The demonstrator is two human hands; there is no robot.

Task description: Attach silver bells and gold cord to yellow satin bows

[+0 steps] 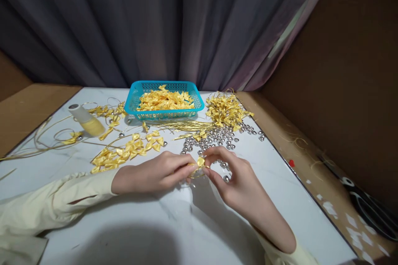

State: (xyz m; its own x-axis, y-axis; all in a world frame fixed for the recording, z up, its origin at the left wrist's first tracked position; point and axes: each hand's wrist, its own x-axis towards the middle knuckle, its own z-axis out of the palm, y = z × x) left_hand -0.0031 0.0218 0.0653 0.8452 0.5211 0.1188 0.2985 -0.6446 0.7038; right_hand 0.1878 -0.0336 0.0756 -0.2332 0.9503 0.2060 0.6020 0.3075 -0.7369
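Note:
Between my two hands, over the middle of the white table, is a small yellow ribbon bow (200, 161) with a thin gold cord looping from it. My left hand (168, 172) pinches it from the left, thumb against forefinger. From the right, the thumb and fingertips of my right hand (230, 174) close on the bow and cord. Just beyond my hands lie many silver bells (214, 137), some partly hidden behind my right hand. Loose yellow bows (130, 149) spread out behind my left wrist.
A blue basket (164, 112) of yellow bows stands at the back. Right of it is a pile of corded bows (226, 109); gold cords (186, 126) lie in front. A bottle of yellow thread (87, 121) leans at left. Black scissors (370, 209) lie at far right.

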